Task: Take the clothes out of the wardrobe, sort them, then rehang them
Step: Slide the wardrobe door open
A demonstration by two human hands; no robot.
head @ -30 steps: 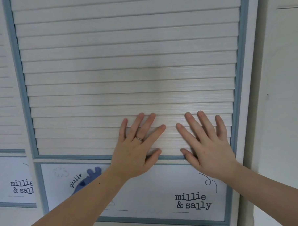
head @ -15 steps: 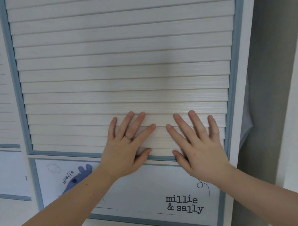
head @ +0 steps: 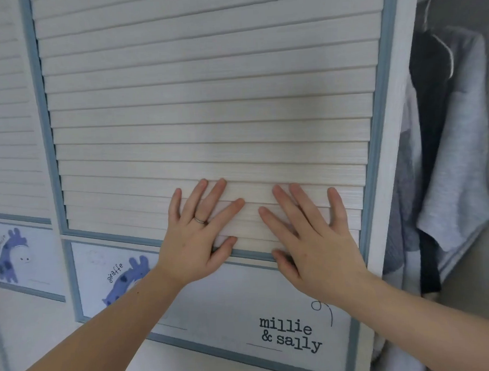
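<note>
While the right hand point(head: 316, 244) presses the door point(head: 206, 103) (flat), clothes point(head: 457, 148) hang rightward.

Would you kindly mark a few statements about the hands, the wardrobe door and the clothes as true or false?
1. The left hand and right hand press flat, fingers straight, on the slatted door. True.
2. The ring sits on the right hand. False: it is on the left hand.
3. Clothes hang in the opening right of the door. True.
4. The lettering on the lower panel reads "tom & sally". False: it reads "millie & sally".
</note>
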